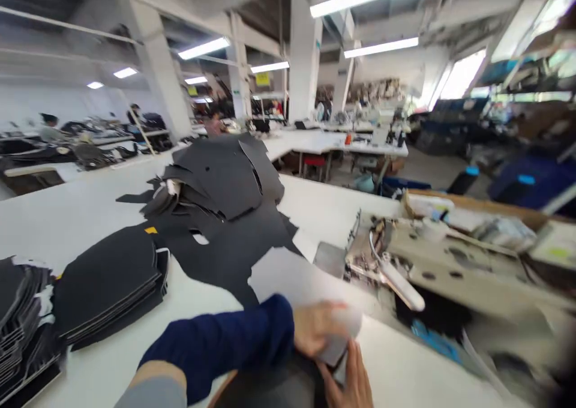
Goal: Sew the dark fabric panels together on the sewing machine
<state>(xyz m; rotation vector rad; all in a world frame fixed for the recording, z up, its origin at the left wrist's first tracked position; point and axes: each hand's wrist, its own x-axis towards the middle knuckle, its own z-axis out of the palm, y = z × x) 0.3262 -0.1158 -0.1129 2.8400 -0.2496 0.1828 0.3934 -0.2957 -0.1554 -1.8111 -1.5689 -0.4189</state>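
My left hand [318,329], its forearm in a navy sleeve cover, is closed at the edge of a grey sheet piece [335,349]; motion smears its fingers. My right hand [350,379] lies at the near end of that piece, fingers stretched out and thumb apart, touching it. A larger light grey sheet [288,271] spreads out just beyond my left hand. Below my hands, black material [274,387] reaches the near edge, partly hidden by my sleeve. Whether the grey pieces are joined I cannot tell.
A sewing machine [432,258] stands at the right. Black sheets [225,180] are heaped on the white table [108,186], with stacked black cut panels [112,276] and more panels [20,318] at the left. A cardboard box [490,203] sits behind the machine. Several people work far back.
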